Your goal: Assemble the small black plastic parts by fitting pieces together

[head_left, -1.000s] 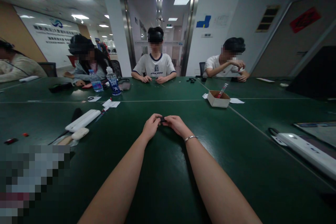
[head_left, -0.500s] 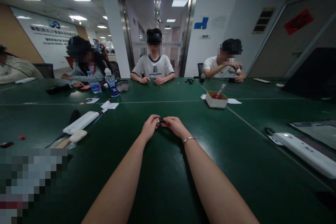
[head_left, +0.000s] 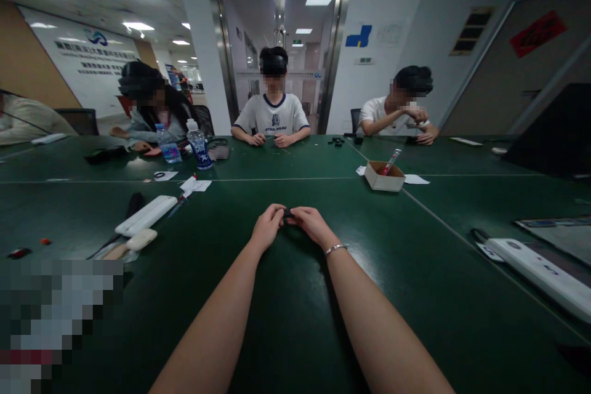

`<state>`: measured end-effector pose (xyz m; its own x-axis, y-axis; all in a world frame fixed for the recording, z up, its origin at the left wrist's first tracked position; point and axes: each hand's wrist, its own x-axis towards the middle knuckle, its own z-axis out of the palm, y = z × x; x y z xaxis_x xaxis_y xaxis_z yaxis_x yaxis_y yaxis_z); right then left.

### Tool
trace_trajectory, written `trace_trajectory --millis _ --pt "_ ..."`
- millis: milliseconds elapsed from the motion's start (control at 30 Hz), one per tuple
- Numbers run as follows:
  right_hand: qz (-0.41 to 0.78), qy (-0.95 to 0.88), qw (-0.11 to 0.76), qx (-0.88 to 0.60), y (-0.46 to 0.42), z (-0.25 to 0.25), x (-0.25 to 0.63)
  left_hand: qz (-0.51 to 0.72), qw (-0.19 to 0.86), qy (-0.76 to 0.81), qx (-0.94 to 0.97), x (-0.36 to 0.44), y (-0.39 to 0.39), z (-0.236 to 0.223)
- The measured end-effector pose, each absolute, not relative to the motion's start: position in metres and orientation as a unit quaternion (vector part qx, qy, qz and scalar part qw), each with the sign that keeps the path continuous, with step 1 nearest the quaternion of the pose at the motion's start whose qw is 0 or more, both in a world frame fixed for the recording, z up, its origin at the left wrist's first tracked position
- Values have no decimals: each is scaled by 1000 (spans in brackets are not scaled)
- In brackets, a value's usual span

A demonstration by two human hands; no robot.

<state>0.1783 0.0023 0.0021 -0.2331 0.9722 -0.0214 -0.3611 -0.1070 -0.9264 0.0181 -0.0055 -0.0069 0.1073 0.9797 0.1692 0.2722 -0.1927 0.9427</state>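
Note:
Between my two hands is a small black object (head_left: 288, 213), mostly covered by my fingers; I cannot make out its kind. My left hand (head_left: 269, 223) is closed in a pinch on its left end. From the other side my right hand (head_left: 312, 223) pinches its right end, and a silver bracelet (head_left: 337, 249) circles that wrist. Both forearms stretch forward over the dark green table (head_left: 289, 308), with the hands close above or on its surface, near the middle.
On the left lie a white power bank-like device (head_left: 146, 215) and a cream item (head_left: 141, 239). Two bottles (head_left: 199, 146) stand farther back. A small open box (head_left: 384, 178) holds a red-and-clear tube. At right rests a long white device (head_left: 540, 274). Several people sit across the table.
The whole view has shifted slightly to the left, so things appear a little farther right. My fingers have moved slightly on the small black object, which both hands still hold.

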Motion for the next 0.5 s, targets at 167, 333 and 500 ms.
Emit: trace_trajectory --millis 167,333,500 --pt "653 -432 507 -360 2 2 178 434 393 500 638 18 -9 -2" --pt "649 -430 511 -364 2 2 177 435 392 513 627 19 -15 6" --pt "644 -435 511 -367 1 3 177 430 392 514 631 18 -16 7"
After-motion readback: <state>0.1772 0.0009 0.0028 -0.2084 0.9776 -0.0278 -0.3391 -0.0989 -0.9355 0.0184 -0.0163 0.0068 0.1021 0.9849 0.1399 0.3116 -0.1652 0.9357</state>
